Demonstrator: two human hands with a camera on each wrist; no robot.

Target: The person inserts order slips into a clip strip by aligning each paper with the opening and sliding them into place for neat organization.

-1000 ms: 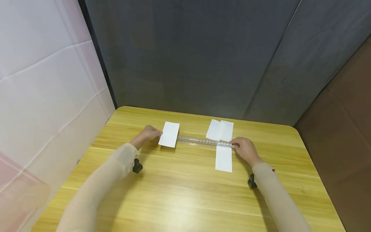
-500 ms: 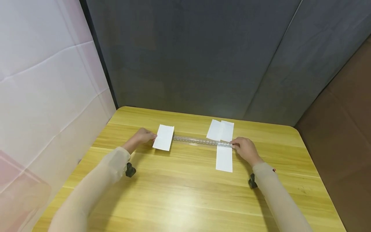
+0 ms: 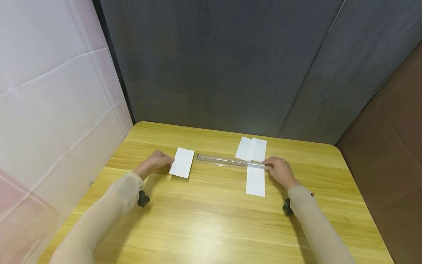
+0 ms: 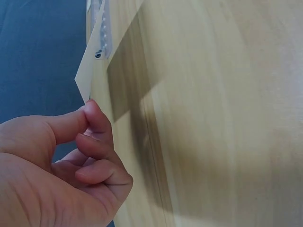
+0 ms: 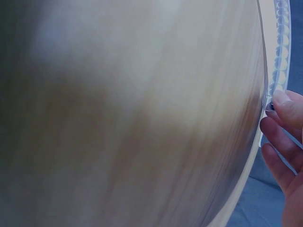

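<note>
clear ruler lies flat on table, long axis left-right, far end just beside small paper slip. left hand pinches slip's edge. right hand pinches ruler's right end over long paper strip. ruler markings unreadable.

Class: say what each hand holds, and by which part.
Left hand pinches the left paper slip by its left edge; right hand holds the clear ruler at its right end.
</note>
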